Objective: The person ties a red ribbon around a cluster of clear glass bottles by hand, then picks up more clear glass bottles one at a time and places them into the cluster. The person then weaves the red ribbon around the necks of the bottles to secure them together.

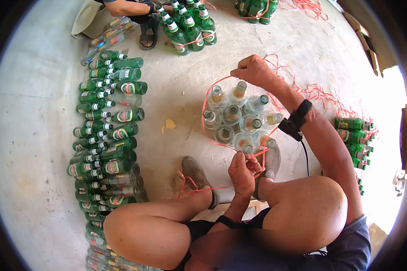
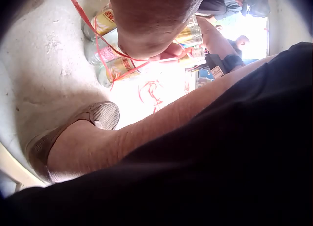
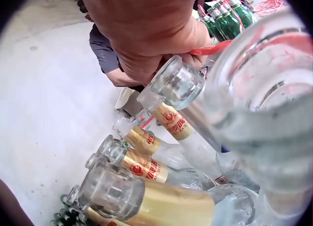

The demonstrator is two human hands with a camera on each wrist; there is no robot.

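Several clear glass bottles [image 1: 232,113] stand upright in a tight cluster on the floor, with gold labels [image 3: 144,165] on their necks. A red plastic strap [image 1: 203,108] loops around the cluster. Beyond the bottles, my right hand [image 1: 256,72] grips the strap with curled fingers, and its strip [image 3: 210,50] comes out beside the fingers in the right wrist view. At the near side, my left hand [image 1: 243,175] pinches the strap between thumb and fingers, close to the front bottles. In the left wrist view, crossing strands [image 2: 100,45] run beside the left hand [image 2: 151,28].
Green bottles [image 1: 122,115] lie in long stacked rows on the left. Strapped green bundles [image 1: 190,34] stand at the back, near another person's sandalled foot [image 1: 148,36]. Loose red strap [image 1: 319,95] trails right toward more green bottles [image 1: 352,135]. My shoes [image 1: 194,171] flank the near side.
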